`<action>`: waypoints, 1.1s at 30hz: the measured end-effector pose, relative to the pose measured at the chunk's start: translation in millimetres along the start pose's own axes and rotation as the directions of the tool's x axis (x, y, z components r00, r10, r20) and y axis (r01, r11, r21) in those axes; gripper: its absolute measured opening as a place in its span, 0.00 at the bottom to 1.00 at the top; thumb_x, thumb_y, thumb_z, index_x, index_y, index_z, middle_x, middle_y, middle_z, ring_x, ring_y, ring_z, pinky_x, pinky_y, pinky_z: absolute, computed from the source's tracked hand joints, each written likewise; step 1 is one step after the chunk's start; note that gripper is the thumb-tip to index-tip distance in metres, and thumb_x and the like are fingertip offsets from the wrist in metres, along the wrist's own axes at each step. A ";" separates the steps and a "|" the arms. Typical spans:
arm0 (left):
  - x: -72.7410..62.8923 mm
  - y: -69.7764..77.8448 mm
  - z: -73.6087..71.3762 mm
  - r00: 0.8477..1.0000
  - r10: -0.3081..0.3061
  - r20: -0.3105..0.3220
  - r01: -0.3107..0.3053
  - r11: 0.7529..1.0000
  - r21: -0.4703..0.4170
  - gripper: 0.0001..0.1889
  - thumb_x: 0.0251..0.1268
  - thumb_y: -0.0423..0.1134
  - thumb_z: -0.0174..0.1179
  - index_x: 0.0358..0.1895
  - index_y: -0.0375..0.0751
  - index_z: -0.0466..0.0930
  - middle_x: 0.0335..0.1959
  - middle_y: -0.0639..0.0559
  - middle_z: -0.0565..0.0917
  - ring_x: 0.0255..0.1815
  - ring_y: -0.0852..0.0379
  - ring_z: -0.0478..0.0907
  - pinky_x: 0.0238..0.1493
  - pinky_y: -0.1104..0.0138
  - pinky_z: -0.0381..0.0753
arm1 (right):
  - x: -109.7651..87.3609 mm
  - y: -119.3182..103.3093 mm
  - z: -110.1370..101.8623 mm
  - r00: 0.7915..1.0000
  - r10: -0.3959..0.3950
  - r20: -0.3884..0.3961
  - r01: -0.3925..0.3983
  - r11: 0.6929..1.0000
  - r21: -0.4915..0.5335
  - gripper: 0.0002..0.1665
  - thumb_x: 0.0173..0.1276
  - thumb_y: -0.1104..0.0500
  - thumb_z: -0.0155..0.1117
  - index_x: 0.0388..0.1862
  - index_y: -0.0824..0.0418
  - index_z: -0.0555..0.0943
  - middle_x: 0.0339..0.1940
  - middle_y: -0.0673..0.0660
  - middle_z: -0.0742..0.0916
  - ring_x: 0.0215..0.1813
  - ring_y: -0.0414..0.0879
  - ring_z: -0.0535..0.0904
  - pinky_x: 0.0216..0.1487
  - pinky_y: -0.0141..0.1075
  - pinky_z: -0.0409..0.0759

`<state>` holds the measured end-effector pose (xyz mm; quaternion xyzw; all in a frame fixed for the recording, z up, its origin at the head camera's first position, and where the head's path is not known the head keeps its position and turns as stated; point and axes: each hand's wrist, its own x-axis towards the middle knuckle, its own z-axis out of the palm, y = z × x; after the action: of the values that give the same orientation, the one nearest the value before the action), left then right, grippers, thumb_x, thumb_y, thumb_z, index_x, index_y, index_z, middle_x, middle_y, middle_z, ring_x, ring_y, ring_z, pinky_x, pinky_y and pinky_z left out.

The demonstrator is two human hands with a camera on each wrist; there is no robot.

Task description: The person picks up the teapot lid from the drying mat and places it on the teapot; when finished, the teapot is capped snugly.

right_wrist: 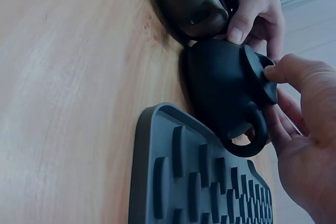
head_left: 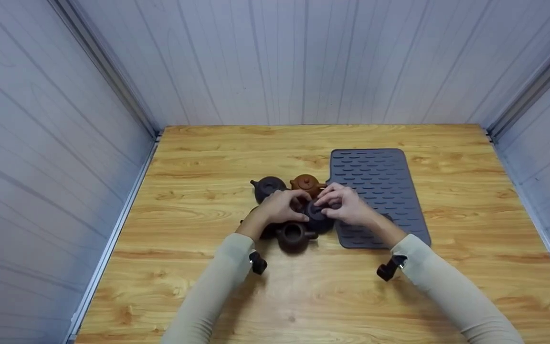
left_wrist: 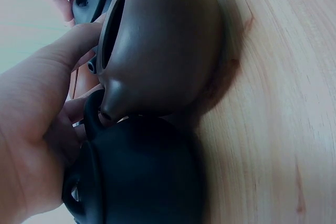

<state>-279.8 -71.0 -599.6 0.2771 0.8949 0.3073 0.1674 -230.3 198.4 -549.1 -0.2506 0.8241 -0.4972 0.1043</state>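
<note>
A black teapot (right_wrist: 218, 82) stands at the mat's left edge, between both hands. My right hand (head_left: 349, 208) pinches its lid (right_wrist: 257, 74) at the top, thumb on the near side and fingers beyond. With thumb and fingers spread round the spout side, my left hand (head_left: 282, 208) holds the same teapot; its fingertips are partly hidden behind the body. Close below the left hand sits a lidless brown teapot (left_wrist: 173, 40), its spout towards another black teapot (left_wrist: 152, 177) under the left wrist.
An orange-brown teapot (head_left: 306, 183) with its lid on stands just behind the hands. Left of it is a dark teapot (head_left: 268, 185). The grey ridged mat (head_left: 375, 177) lies to the right, with a small dark round thing (head_left: 388, 217) beside the right wrist. Panelled walls enclose the table.
</note>
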 end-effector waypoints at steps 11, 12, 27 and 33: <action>1.2 2.4 -0.6 1.000 -0.005 0.008 0.005 1.000 -0.011 0.30 0.64 0.62 0.82 0.68 0.64 0.86 0.56 0.53 0.96 0.61 0.50 0.92 0.69 0.50 0.86 | -1.2 4.5 -0.9 1.000 -0.002 0.015 0.003 1.000 -0.026 0.11 0.75 0.67 0.76 0.54 0.64 0.95 0.61 0.69 0.88 0.66 0.54 0.83 0.67 0.50 0.86; 1.3 2.5 -0.7 1.000 -0.006 0.008 0.006 1.000 -0.013 0.30 0.64 0.62 0.82 0.68 0.64 0.86 0.56 0.53 0.96 0.61 0.50 0.92 0.69 0.49 0.86 | -0.8 4.3 -1.3 1.000 0.005 0.021 -0.004 1.000 -0.024 0.11 0.75 0.67 0.76 0.54 0.64 0.94 0.61 0.69 0.88 0.66 0.56 0.83 0.68 0.52 0.86; -12.0 21.4 -9.6 0.999 -0.043 -0.028 0.044 0.998 0.040 0.27 0.69 0.56 0.80 0.68 0.59 0.85 0.55 0.53 0.97 0.57 0.53 0.93 0.62 0.54 0.88 | -0.6 1.8 0.3 0.999 0.042 0.027 -0.042 0.999 -0.002 0.12 0.75 0.67 0.75 0.55 0.64 0.94 0.61 0.69 0.87 0.71 0.63 0.81 0.70 0.57 0.84; -38.1 55.9 -28.6 0.991 -0.052 -0.123 0.054 0.998 0.018 0.22 0.73 0.46 0.78 0.66 0.49 0.86 0.54 0.46 0.96 0.57 0.48 0.94 0.64 0.50 0.89 | 0.3 1.8 0.3 0.999 0.034 0.021 -0.033 0.999 -0.014 0.12 0.74 0.67 0.75 0.54 0.64 0.94 0.61 0.69 0.88 0.71 0.64 0.81 0.71 0.59 0.84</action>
<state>-241.2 -70.1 -537.2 0.2355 0.9137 0.3098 0.1172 -230.9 198.7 -550.8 -0.2426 0.8305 -0.4870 0.1195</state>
